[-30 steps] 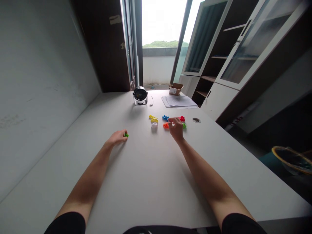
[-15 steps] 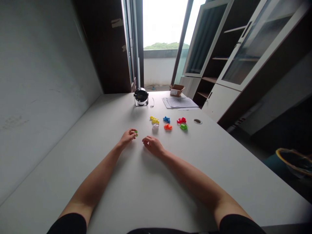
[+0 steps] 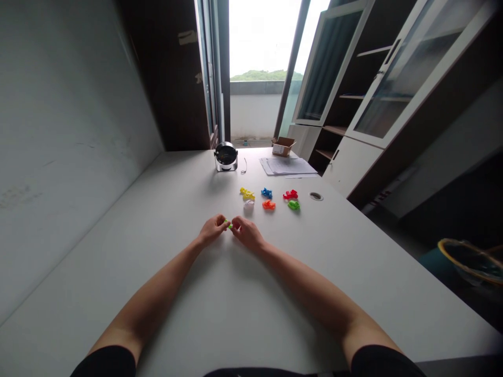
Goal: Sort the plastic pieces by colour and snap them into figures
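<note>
A small light-green piece [image 3: 228, 224], too small to identify, is pinched in the fingers of my left hand [image 3: 212, 229]. My right hand [image 3: 246, 232] meets it from the other side, its closed fingertips at the piece's right end. Fingers cover most of the piece. Just beyond my hands, small plastic pieces lie in loose colour groups: yellow [image 3: 247, 194], blue [image 3: 266, 193] and red [image 3: 290, 195] at the back, whitish [image 3: 249, 204], orange [image 3: 269, 205] and green [image 3: 294, 205] in front.
Farther back on the white table [image 3: 188, 314] stand a round black lamp-like device [image 3: 226, 155], a thin cord [image 3: 244, 166], a stack of papers [image 3: 288, 166] and an open cardboard box [image 3: 283, 146]. A round cable hole [image 3: 316, 196] sits near the right edge. A wall borders the left.
My left hand has moved right and slightly nearer with the green piece, closing the gap to my right hand. My right fingers now touch the piece. The colour groups stay put.
</note>
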Tool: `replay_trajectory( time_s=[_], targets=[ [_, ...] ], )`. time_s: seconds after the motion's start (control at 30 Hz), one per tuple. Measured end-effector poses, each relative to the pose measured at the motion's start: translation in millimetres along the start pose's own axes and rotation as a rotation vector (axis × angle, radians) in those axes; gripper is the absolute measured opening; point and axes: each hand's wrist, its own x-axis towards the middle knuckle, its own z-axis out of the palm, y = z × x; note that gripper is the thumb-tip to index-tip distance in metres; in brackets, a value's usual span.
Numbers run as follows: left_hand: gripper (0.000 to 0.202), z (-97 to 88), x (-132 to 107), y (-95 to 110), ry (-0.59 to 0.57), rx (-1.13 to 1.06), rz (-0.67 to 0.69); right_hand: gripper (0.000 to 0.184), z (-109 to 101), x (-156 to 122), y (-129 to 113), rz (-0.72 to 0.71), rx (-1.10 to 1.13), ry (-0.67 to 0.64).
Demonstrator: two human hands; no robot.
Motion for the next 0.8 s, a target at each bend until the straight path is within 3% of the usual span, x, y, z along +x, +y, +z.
replay_trajectory(
  time_s=[0.43,0.8],
  targets=[
    [0.040,3.8,-5.0,12.5,-0.049,0.034,-0.014,0.005,-4.1,-0.6,-9.3,-0.004,-0.025,-0.008],
    [0.043,1.9,-4.8,10.4,-0.048,0.119,0.019,0.008,-2.2,-2.9,-4.9,-0.059,-0.036,0.035]
  ],
)
